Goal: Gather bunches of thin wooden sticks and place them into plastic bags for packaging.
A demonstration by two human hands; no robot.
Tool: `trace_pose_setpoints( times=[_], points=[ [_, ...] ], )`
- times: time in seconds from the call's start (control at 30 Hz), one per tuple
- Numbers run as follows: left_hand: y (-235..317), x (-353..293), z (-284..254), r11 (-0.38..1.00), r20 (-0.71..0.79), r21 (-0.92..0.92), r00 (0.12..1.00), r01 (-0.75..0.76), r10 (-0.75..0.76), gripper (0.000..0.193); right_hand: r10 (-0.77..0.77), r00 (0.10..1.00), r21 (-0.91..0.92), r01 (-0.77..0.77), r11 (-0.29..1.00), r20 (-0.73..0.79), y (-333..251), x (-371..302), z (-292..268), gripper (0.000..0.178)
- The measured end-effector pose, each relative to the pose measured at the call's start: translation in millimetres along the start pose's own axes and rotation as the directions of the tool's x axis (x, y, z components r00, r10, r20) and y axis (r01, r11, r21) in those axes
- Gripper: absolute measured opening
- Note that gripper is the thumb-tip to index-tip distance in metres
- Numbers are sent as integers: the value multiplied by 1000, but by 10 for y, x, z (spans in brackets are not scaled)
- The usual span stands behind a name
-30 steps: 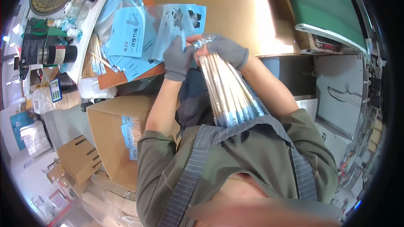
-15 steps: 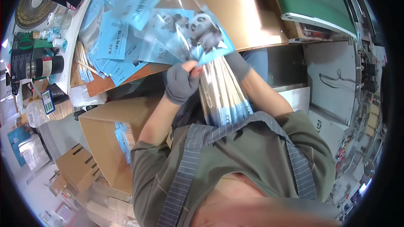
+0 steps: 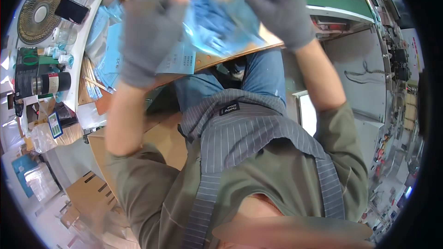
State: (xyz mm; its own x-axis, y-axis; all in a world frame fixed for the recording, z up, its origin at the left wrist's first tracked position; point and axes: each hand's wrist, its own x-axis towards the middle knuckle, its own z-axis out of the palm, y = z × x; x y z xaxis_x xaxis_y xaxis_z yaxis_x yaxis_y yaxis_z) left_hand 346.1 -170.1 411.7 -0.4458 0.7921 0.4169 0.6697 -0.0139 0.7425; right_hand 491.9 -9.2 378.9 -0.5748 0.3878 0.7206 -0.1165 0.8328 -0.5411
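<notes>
1. In the head view, we hold up a clear-and-blue, loosely rectangular, thin plastic bag between our two hands, beyond the grey pinstriped cloth apron and over the near edge of the brown wooden tabletop.
2. Our grey-gloved left hand is at the bag's left side; its bare-tipped fingers look clamped on the upper edge, though blur softens the contact.
3. Our grey-gloved right hand is at the opposite side; its fingers also look clamped on the plastic, thumb toward the bag.
4. We judge the step in hand to be two-handed handling of the bag, raised by its upper sides. Darker blue shapes show through the film, but they are too blurred for us to tell what they are.
5. To our left, flat blue-printed plastic bags lie on the tabletop, with thin pale wooden sticks beside them. A brown open cardboard box stands below, partly behind our left arm.
6. The next move, we judge, calls for matched pinches on both sides and a level lift; slack film could crumple or slip if one side lets go early.
</notes>
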Motion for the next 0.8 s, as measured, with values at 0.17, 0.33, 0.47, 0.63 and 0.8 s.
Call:
trace_pose_setpoints(
  times=[0.17,0.33,0.47,0.63,0.8],
  points=[
    [-78,633,-594,936,394,350,900,39,-186,11,160,945,-262,-84,962,285,72,764,-108,9],
    [-611,266,-673,813,169,-412,911,412,-376,33,528,774,-173,-500,849,349,51,810,-146,11],
    [-1164,-726,32,-396,844,-513,533,762,-66,107,62,898,205,-166,964,436,-684,600,232,9],
    [-322,-1210,-43,-18,260,-957,827,290,-499,53,-552,601,290,481,827,578,-1339,-7,477,17],
    [466,-2149,-1300,161,27,-975,803,152,-596,49,-801,527,760,385,524,285,-1693,188,713,35]
  ],
)
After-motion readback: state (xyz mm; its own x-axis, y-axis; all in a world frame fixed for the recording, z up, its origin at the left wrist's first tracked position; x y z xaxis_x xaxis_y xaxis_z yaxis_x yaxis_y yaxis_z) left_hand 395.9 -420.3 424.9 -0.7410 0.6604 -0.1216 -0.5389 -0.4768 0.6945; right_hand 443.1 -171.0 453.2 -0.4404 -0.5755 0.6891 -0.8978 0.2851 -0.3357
